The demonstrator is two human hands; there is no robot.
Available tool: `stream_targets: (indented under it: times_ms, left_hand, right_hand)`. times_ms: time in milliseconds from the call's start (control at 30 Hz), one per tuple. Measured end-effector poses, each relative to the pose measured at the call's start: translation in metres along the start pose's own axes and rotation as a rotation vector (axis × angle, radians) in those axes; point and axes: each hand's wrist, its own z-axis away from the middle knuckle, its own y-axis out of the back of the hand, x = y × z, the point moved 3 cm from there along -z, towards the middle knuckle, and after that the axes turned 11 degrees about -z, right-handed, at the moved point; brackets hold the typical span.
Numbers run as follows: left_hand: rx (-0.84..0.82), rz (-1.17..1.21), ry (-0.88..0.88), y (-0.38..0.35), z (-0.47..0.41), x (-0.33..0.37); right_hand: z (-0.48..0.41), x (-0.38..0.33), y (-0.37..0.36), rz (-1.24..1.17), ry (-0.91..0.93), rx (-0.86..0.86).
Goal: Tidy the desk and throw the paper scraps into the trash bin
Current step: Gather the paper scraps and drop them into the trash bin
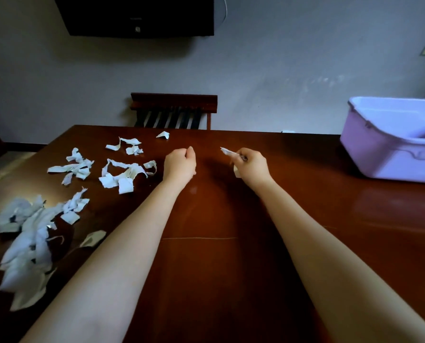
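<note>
Several torn white paper scraps [122,173] lie scattered over the left half of the dark wooden desk [305,231], with a bigger heap [28,233] at the near left. My right hand [252,165] grips a few scraps [227,152] that stick out of its fist to the left. My left hand [180,163] hovers over the middle of the desk with its fingers curled; nothing shows in it. A lilac plastic bin [379,154] stands on the desk at the far right, apart from both hands.
A wooden chair [174,110] stands behind the desk's far edge against the wall. A dark screen [137,16] hangs on the wall above. One single scrap [163,135] lies near the far edge.
</note>
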Motion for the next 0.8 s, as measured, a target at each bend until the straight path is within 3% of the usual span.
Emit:
stream_targets:
  times_ms: [167, 367, 800]
  left_hand:
    - [-0.073, 0.224, 0.134, 0.005, 0.035, 0.02]
    - [-0.157, 0.394, 0.159, 0.007, 0.094, 0.045]
    - [-0.412, 0.628, 0.193, -0.028, 0.245, 0.129]
  right_hand:
    - [0.034, -0.007, 0.018, -0.082, -0.05, 0.013]
    - [0.091, -0.018, 0.047, -0.113, -0.027, 0.093]
    - [0.234, 0.0, 0.157, -0.255, 0.033, 0.466]
